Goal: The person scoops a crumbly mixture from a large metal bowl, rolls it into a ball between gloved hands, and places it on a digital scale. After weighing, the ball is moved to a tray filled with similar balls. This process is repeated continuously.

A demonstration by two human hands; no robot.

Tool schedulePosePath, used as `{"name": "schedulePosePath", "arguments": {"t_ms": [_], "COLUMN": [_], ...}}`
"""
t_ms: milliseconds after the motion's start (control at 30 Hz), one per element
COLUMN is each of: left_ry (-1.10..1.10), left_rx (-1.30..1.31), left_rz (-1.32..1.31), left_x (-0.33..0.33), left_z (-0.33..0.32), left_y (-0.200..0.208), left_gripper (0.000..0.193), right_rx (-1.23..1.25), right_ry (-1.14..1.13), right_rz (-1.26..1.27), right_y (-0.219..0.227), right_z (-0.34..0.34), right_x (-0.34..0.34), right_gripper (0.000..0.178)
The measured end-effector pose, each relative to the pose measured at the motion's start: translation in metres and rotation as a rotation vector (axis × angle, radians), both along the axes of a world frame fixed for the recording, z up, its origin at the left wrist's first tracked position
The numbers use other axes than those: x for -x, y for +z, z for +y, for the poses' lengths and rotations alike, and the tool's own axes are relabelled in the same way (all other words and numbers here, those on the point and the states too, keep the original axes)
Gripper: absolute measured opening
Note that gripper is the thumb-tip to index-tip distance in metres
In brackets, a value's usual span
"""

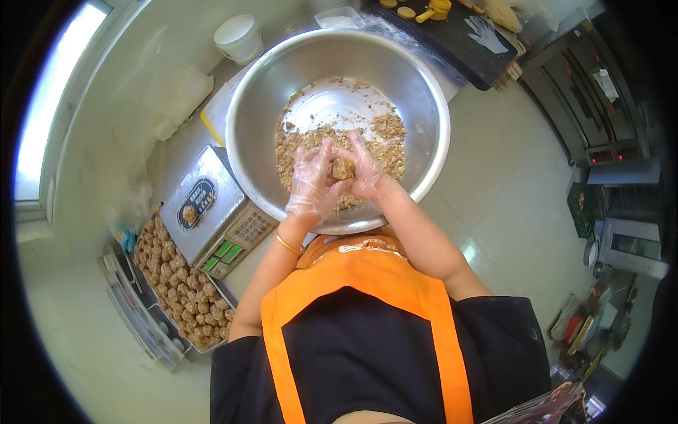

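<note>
In front of me is a large steel bowl [247, 134], with a crumbly, brown, nut-like mixture [388, 131] spread over its bottom. Both hands wear clear plastic gloves and are cupped together over the bowl. Between them is a rough ball of the mixture [342, 169]. My left hand [311, 180] curls round its left side, and my right hand [366, 169] closes on it from the right, fingers bent. Left of the bowl, a single similar ball [189, 215] rests on the metal plate of a digital scale [212, 187].
A tray full of similar balls [176, 275] lies beyond the scale at the left. Behind the bowl are a white bucket [238, 39], a clear tub [339, 18] and a black tray [452, 42] with a yellow scoop [435, 10]. An oven [586, 92] stands at the right.
</note>
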State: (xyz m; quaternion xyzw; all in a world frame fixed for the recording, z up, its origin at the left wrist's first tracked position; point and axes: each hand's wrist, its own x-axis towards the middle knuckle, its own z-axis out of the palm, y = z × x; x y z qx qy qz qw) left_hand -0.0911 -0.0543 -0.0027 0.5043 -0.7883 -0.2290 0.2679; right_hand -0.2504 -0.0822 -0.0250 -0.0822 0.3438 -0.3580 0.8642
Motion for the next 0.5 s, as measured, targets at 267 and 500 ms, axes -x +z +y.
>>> {"name": "schedulePosePath", "arguments": {"t_ms": [267, 500], "left_ry": [-0.015, 0.019], "left_rx": [-0.009, 0.232], "left_rz": [-0.324, -0.402], "left_x": [-0.001, 0.005], "left_z": [-0.002, 0.021], "left_y": [0.005, -0.041], "left_gripper": [0.067, 0.052], "right_rx": [-0.039, -0.048], "right_ry": [-0.047, -0.207], "right_rz": [-0.082, 0.475], "right_y": [-0.016, -0.052], "right_z": [-0.007, 0.011], "right_x": [-0.018, -0.038], "right_gripper": [0.066, 0.049]}}
